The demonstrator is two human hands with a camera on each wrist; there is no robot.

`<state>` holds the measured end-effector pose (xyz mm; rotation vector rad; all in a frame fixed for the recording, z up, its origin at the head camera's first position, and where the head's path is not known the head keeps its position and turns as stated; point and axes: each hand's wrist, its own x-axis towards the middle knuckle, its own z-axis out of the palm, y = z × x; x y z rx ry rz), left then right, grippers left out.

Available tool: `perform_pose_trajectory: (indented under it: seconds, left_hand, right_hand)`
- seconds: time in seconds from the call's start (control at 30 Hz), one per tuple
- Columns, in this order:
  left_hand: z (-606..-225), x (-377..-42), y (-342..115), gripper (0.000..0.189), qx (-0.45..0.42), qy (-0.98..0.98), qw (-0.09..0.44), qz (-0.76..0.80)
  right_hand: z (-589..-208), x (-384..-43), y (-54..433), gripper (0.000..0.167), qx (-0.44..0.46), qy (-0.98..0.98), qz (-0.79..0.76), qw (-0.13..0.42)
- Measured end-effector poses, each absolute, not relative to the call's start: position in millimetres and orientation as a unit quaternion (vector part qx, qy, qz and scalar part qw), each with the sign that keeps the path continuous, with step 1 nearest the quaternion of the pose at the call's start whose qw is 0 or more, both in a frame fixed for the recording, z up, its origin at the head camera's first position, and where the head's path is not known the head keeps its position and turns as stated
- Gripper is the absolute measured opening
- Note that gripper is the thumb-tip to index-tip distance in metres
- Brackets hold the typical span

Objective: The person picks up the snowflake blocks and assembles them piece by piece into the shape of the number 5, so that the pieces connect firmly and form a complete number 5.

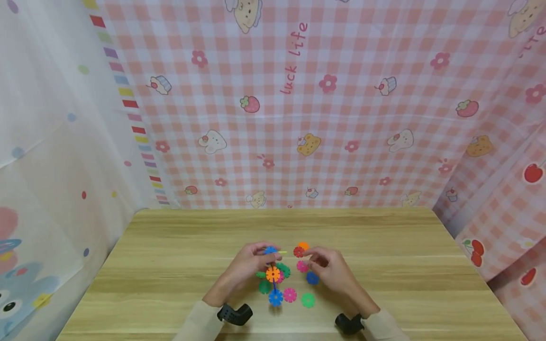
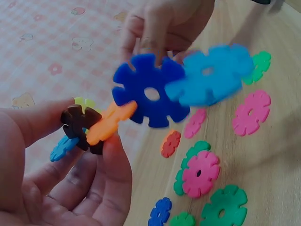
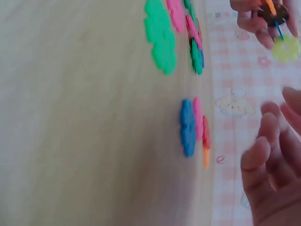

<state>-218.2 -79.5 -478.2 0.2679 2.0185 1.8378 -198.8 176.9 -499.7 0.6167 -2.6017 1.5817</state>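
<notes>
My left hand [image 1: 250,261] pinches a brown notched flower disc [image 2: 72,118] between thumb and fingers. Slotted together with it in a chain are an orange disc [image 2: 113,123], a dark blue disc [image 2: 129,89] and a light blue disc [image 2: 221,77]. A yellow disc [image 3: 286,49] and another blue disc [image 2: 63,148] stick out on the far side of the brown one. My right hand [image 1: 334,271] hovers to the right of the chain with loosely bent fingers and nothing between them. Close by its fingertips are a red disc [image 1: 298,252] and a pink disc [image 1: 302,266].
Loose discs lie on the wooden table [image 1: 384,293]: an orange one [image 1: 304,245], a blue one [image 1: 313,278], a light green one [image 1: 308,300], a pink one [image 1: 290,295] and several green ones beneath the chain. A checked cloth [image 1: 324,180] hangs behind the table.
</notes>
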Motion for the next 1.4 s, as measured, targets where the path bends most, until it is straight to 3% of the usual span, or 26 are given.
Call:
perform_pose_trajectory:
  seconds: [0.2,0.4,0.63,0.93,1.17,1.4]
  left_hand:
    - [-478,-219,-84,0.037,0.094,0.706,0.206,0.672]
    - [-475,-218,-86,0.041,0.088,0.68,0.207,0.698]
    - [-476,-218,-87,0.042,0.064,0.679,0.171,0.711]
    - [-472,-219,-91,0.037,0.043,0.664,0.146,0.732]
    - [-473,-218,-92,0.045,0.039,0.635,0.152,0.756]
    - [-473,-218,-93,0.04,0.045,0.621,0.169,0.764]
  right_hand:
    - [-507,-194,191,0.019,0.208,-0.816,0.533,-0.081]
    - [-514,-189,199,0.02,0.204,-0.82,0.517,-0.14]
    - [-520,-190,205,0.019,0.224,-0.811,0.518,-0.151]
    - [-513,-194,204,0.03,0.233,-0.795,0.508,-0.237]
    - [-512,-194,199,0.031,0.245,-0.791,0.499,-0.255]
    - [-512,-193,198,0.029,0.26,-0.797,0.487,-0.246]
